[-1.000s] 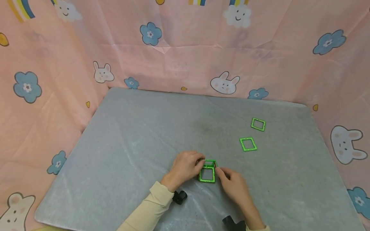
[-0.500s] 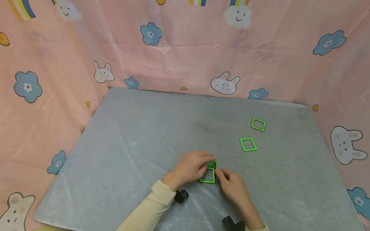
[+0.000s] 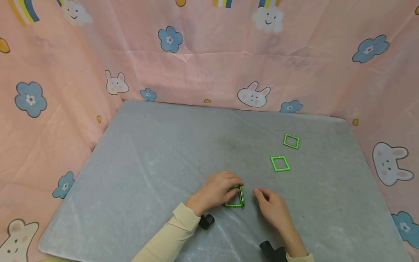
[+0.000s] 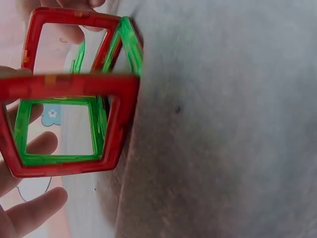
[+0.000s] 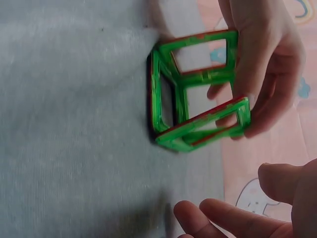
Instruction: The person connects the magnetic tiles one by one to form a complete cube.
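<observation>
A partly boxed frame of square magnetic tiles [image 5: 154, 94], green with red showing on some sides, stands on the grey tabletop. My left hand [image 3: 216, 189] reaches over the frame from the left and holds it, thumb and fingers on its upper edges. Seen from the left wrist, red tile edges [image 4: 130, 119] face the camera with green ones behind. My right hand [image 3: 274, 210] is just to the right of the frame, apart from it. In the right wrist view its thumb and fingertips [image 5: 190, 218] are spread with nothing between them.
Two loose green square tiles lie flat beyond my right hand, one nearer [image 3: 283, 170] and one farther back [image 3: 291, 147]. A pink printed curtain [image 3: 203, 65] rises behind the grey table [image 3: 157, 153]. Black wrist-worn devices [image 3: 272, 251] sit by the wrists.
My right hand has let go of the frame's right side and drawn back to the right. My left hand has moved rightward over the frame's top and stays there.
</observation>
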`<state>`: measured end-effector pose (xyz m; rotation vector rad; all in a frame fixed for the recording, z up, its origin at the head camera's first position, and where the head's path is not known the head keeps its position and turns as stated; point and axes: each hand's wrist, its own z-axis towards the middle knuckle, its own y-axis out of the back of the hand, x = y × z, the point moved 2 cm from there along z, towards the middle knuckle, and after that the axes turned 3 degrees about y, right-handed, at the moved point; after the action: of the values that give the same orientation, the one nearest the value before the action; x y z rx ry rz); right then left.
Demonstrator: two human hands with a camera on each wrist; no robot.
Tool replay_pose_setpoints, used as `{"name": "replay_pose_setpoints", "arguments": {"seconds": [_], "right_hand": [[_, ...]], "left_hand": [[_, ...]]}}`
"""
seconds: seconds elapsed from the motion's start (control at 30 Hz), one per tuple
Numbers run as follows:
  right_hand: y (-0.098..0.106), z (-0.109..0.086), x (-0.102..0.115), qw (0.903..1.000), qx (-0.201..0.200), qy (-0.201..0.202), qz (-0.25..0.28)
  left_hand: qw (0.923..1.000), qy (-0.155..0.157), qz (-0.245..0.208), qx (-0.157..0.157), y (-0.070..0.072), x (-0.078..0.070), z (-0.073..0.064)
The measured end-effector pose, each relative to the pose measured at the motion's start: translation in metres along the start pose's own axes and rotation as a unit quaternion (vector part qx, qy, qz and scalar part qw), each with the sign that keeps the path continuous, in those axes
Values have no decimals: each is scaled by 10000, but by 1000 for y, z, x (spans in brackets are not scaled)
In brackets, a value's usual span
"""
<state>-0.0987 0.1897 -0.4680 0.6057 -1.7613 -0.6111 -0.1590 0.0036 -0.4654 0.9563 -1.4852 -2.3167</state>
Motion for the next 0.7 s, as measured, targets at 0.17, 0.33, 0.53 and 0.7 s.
{"name": "replay_pose_setpoints", "arguments": {"seconds": [0.17,0.33,0.53,0.7], "right_hand": [[3,3,-5,9999,-41,-103,-46],[6,4,-10,9998,-80,-152,36],[15,7,-17,9998,-168,-37,110],[25,16,-26,9997,-235,-95,-41]], "left_hand": [[9989,60,337,-317,1,3,-1],[9964,216,483,-665,2,4,-2],[9958,462,442,-660,2,6,-4],[9958,550,367,-639,2,6,-5]]}}
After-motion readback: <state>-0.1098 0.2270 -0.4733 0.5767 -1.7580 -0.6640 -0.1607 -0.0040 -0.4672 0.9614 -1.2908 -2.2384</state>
